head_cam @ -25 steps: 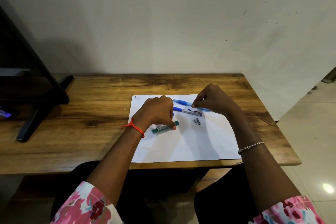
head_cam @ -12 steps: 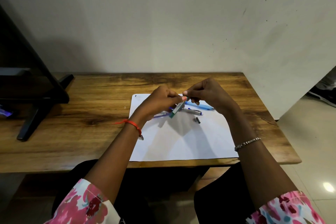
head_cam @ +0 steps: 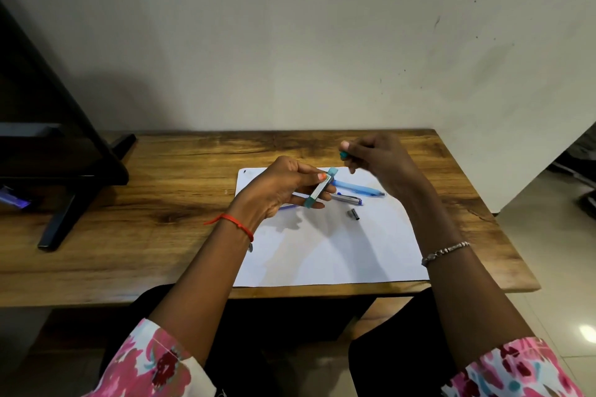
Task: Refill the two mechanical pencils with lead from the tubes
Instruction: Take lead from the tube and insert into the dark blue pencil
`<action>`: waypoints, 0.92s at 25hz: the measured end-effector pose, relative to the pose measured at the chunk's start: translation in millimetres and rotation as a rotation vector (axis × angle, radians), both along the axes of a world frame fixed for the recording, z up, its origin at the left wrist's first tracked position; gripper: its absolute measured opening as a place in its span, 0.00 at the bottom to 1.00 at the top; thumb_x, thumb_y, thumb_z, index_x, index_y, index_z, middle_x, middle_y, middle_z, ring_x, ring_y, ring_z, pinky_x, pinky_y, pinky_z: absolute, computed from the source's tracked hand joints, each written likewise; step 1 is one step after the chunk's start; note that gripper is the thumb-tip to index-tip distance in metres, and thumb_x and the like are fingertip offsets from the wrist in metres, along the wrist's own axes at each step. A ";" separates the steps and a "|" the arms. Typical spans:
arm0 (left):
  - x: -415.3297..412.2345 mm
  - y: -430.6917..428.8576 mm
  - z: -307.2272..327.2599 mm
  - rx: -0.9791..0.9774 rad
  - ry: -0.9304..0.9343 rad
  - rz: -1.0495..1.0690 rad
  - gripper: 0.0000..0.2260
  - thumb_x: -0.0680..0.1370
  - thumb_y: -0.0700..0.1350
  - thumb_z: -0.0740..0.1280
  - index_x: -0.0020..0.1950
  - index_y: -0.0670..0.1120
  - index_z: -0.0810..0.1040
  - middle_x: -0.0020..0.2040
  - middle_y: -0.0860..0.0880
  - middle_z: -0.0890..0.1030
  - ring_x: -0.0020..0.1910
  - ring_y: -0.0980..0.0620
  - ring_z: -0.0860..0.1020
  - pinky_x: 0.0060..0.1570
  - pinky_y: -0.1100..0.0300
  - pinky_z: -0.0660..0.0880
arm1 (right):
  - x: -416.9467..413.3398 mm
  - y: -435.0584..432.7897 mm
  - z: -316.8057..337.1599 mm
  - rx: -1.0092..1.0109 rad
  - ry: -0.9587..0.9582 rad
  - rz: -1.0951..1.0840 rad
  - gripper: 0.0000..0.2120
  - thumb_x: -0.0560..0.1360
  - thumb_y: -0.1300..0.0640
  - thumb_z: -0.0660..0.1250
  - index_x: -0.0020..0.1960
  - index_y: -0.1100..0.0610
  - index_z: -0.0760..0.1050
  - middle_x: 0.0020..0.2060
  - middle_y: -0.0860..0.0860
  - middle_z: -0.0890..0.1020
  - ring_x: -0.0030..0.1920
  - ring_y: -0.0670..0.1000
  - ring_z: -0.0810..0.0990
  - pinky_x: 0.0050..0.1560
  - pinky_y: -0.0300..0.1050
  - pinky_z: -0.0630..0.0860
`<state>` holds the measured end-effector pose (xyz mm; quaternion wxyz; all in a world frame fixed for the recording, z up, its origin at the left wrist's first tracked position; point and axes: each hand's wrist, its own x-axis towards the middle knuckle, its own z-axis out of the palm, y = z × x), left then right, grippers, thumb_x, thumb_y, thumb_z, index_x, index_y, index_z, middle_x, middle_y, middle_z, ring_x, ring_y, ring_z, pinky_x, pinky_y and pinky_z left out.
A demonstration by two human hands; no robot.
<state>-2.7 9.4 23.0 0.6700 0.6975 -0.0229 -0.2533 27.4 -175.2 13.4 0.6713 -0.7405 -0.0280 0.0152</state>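
Head view puts the lead tube (head_cam: 320,190) in your left hand (head_cam: 277,190), pinched between thumb and fingers. You hold it above the white sheet (head_cam: 322,255), tilted with its upper end toward your right hand (head_cam: 382,161). That tilt probably keeps the leads from spilling, since the top looks uncapped. Your right hand is just beside the tube's top but apart from it, pinching a small teal cap (head_cam: 344,155) at its fingertips with the other fingers curled. Both pencils lie on the sheet beyond the tube, side by side within easy reach: the light blue pencil (head_cam: 358,187) and, just nearer you, the silver pencil (head_cam: 350,199). A small dark sleeve (head_cam: 353,213) lies near them, probably a pencil's end cap, parked on the paper where it shows. The sheet lies on the wooden worktop (head_cam: 161,203).
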 end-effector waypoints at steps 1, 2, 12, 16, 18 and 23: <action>1.2 -0.2 -0.3 0.014 -0.017 0.000 0.06 0.77 0.37 0.63 0.47 0.37 0.80 0.33 0.49 0.85 0.32 0.54 0.83 0.35 0.60 0.81 | -1.3 2.2 -0.7 0.081 0.125 0.034 0.07 0.75 0.65 0.65 0.39 0.65 0.78 0.31 0.56 0.79 0.28 0.48 0.78 0.32 0.37 0.77; 2.1 -0.4 0.0 0.025 -0.031 0.005 0.06 0.77 0.38 0.64 0.46 0.38 0.80 0.33 0.49 0.84 0.31 0.55 0.82 0.34 0.61 0.81 | -2.4 5.3 -1.6 0.158 0.266 0.068 0.08 0.77 0.65 0.63 0.40 0.66 0.77 0.33 0.57 0.80 0.28 0.48 0.79 0.32 0.37 0.78; 7.0 4.9 5.4 0.118 -0.032 0.154 0.05 0.74 0.37 0.67 0.43 0.35 0.80 0.27 0.49 0.82 0.22 0.59 0.75 0.23 0.69 0.71 | -6.2 5.8 -1.4 0.243 0.472 0.220 0.06 0.75 0.71 0.61 0.48 0.70 0.77 0.34 0.57 0.84 0.33 0.49 0.83 0.36 0.36 0.80; 8.6 4.4 3.8 0.164 -0.127 0.150 0.04 0.73 0.35 0.68 0.40 0.34 0.80 0.24 0.49 0.81 0.21 0.57 0.76 0.22 0.69 0.70 | -6.0 7.2 -4.0 0.247 0.528 0.211 0.07 0.73 0.73 0.62 0.50 0.73 0.76 0.36 0.58 0.85 0.35 0.51 0.85 0.37 0.37 0.81; 8.4 3.9 3.2 0.187 -0.175 0.140 0.05 0.72 0.36 0.69 0.38 0.35 0.80 0.24 0.50 0.81 0.21 0.57 0.76 0.21 0.69 0.69 | -6.4 8.4 -6.1 0.279 0.568 0.199 0.08 0.72 0.75 0.61 0.50 0.73 0.76 0.36 0.59 0.85 0.36 0.52 0.85 0.38 0.38 0.81; 9.1 3.6 1.4 0.261 -0.251 0.137 0.06 0.72 0.38 0.70 0.42 0.35 0.82 0.26 0.50 0.81 0.23 0.57 0.76 0.21 0.68 0.68 | -6.9 11.2 -6.6 0.293 0.605 0.164 0.09 0.72 0.77 0.60 0.50 0.74 0.76 0.37 0.60 0.85 0.37 0.53 0.85 0.40 0.39 0.82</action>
